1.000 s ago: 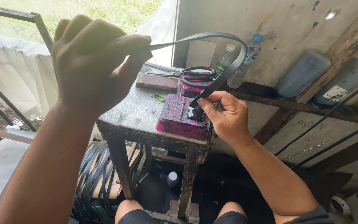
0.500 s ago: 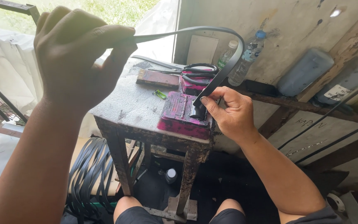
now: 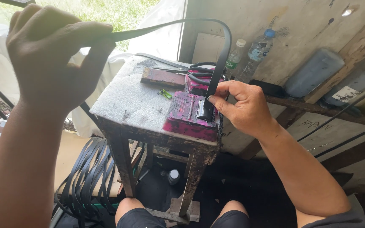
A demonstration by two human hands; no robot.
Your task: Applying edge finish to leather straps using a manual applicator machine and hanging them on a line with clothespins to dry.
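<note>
My left hand (image 3: 53, 59) is raised at the upper left, closed around one end of a long black flat strap (image 3: 178, 24). The strap arches over the small table and comes down to a pink, paint-stained metal block tool (image 3: 189, 116) on the tabletop. My right hand (image 3: 241, 105) pinches the strap's lower end right at the tool's roller. Black-handled scissors (image 3: 191, 69) and a reddish-brown flat bar (image 3: 162, 77) lie further back on the worn white tabletop (image 3: 132, 101). A small green object (image 3: 164, 93) lies between them.
Two plastic bottles (image 3: 258, 52) stand by the wall behind the table. Dark jugs (image 3: 313, 71) rest on a wooden ledge at right. A bundle of black straps (image 3: 85, 177) lies on the floor at left. My knees (image 3: 136, 213) sit under the table.
My left hand has pulled the strap further up and to the left. The right hand has shifted slightly on the strap at the pink tool.
</note>
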